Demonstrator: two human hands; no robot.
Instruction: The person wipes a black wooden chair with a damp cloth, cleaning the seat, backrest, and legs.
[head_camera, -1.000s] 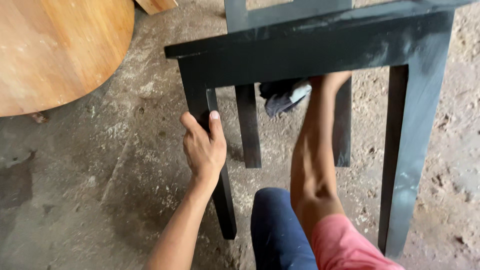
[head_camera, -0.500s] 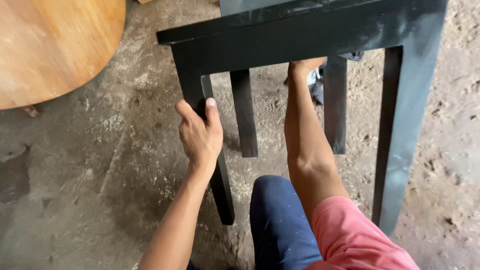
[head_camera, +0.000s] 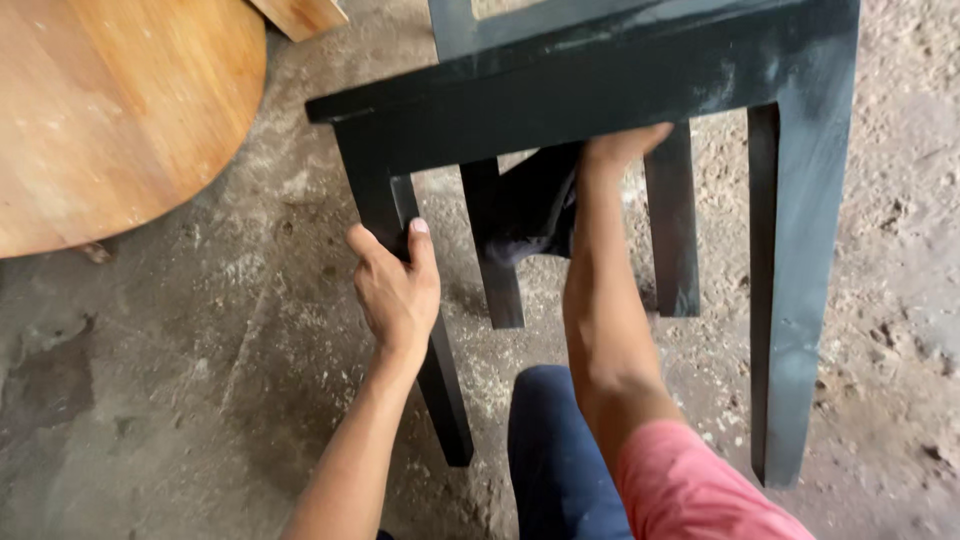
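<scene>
Rough concrete floor (head_camera: 180, 400), dusty and stained, beneath all items. Dark green-black painted chair (head_camera: 600, 90) standing on that floor at frame centre and right, seat rail dusted pale in patches, four legs visible. Left hand (head_camera: 397, 285) closed around front left leg (head_camera: 400, 300) just under seat corner, thumb and fingers wrapped on either side. Right hand (head_camera: 620, 145) reaching under seat rail between rear legs, mostly hidden by rail; grip not discernible, though pressed against dark cloth (head_camera: 535, 205) bunched beneath seat. Pink sleeve (head_camera: 690, 490) on right upper arm, blue-trousered knee (head_camera: 555, 450) between front legs. Round wooden table (head_camera: 110, 110) top at upper left, well apart from chair. Pale wooden offcut (head_camera: 300, 15) at top edge, near table rim.
</scene>
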